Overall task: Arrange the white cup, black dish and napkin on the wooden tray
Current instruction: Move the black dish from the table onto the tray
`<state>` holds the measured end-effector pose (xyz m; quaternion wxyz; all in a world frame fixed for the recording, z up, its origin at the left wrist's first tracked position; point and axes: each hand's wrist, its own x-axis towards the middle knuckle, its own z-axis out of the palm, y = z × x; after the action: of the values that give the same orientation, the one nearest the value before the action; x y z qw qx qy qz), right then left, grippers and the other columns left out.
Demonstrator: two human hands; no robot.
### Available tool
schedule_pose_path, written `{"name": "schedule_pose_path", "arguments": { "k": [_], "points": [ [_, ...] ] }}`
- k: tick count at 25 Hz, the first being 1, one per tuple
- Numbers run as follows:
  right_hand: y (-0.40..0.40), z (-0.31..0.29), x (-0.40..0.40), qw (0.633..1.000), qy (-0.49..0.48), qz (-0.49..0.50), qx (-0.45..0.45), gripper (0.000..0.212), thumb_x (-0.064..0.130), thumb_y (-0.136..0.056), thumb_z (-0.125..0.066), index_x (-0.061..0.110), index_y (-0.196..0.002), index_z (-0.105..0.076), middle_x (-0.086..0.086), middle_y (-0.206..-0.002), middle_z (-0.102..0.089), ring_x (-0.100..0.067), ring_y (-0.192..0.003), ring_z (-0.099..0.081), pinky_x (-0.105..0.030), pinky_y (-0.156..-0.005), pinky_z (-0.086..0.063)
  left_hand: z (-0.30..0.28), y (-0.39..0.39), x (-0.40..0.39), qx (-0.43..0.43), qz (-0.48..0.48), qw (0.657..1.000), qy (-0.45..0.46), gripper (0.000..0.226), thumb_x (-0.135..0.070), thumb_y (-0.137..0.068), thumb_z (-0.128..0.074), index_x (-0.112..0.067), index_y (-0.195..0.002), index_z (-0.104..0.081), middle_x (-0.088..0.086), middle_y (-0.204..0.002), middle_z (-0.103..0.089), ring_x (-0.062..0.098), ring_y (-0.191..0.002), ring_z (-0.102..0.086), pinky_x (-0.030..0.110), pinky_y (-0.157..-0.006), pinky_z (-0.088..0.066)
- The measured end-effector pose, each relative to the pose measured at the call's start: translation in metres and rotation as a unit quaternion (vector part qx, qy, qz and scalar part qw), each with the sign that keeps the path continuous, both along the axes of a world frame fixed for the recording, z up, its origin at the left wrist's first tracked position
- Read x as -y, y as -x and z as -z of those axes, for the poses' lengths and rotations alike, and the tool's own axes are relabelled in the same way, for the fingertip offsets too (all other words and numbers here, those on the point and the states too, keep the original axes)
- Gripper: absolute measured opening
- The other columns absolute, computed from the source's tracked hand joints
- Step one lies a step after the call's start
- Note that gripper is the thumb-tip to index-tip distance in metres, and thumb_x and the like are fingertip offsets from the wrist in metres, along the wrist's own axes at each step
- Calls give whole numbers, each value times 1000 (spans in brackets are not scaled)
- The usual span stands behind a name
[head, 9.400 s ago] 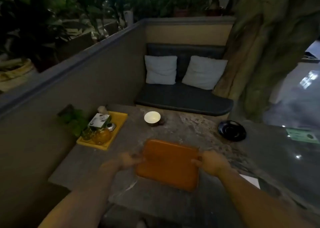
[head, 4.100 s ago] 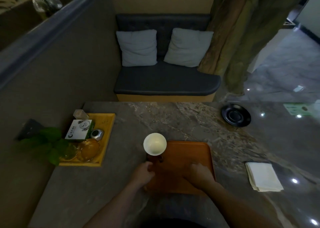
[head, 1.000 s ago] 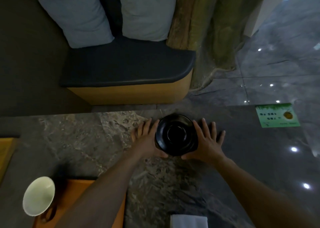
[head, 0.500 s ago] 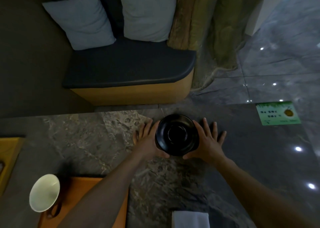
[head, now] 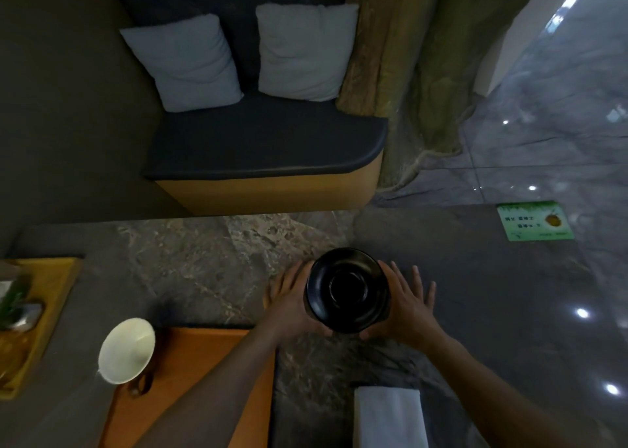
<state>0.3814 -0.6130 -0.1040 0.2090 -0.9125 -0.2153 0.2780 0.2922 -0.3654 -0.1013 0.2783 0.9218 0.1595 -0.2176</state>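
Head view: glossy round black dish (head: 347,291) – recessed centre – held between both hands' fingers (head: 413,286).

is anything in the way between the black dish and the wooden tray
Nothing visible blocks it. The black dish is held between the left hand and right hand, and only bare stone table lies between it and the wooden tray. The white cup sits at the tray's far-left corner; the napkin lies off to its right.

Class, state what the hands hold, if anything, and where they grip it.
Both hands, left and right, hold the black dish by opposite sides of its rim.
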Motion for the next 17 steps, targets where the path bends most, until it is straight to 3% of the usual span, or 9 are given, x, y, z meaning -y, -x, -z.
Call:
{"name": "schedule_pose_path", "arguments": {
  "k": [9, 13, 17],
  "points": [
    [81, -16, -34, 999, -22, -16, 46, 138, 95, -34, -59, 52, -142, 15, 11, -161, -11, -28, -144, 20, -66, -111, 13, -14, 93, -30, 46, -22, 999, 16, 140, -85, -36, -70, -53, -145, 12, -14, -163, -1, 16, -150, 0, 55, -119, -14],
    [119, -19, -56, 997, -37, -14, 60, 138, 98, -30, -54, 52, -144, 10, 12, -159, -13, -28, -145, 13, -63, -112, 10, -20, 135, -47, 66, -46, 997, 23, 142, -74, -38, -79, -42, -151, 2, -12, -163, -5, 16, -150, 2, 45, -119, -14],
    [149, -21, -80, 998, -6, -30, 47, 142, 91, -29, -60, 47, -144, 11, 11, -160, -9, -27, -145, 17, -63, -112, 11, -25, 171, -64, 75, -63, 994, 43, 143, -66, -39, -85, -36, -153, -4, -7, -164, -10, 20, -152, -1, 47, -122, -14]
  ]
}}
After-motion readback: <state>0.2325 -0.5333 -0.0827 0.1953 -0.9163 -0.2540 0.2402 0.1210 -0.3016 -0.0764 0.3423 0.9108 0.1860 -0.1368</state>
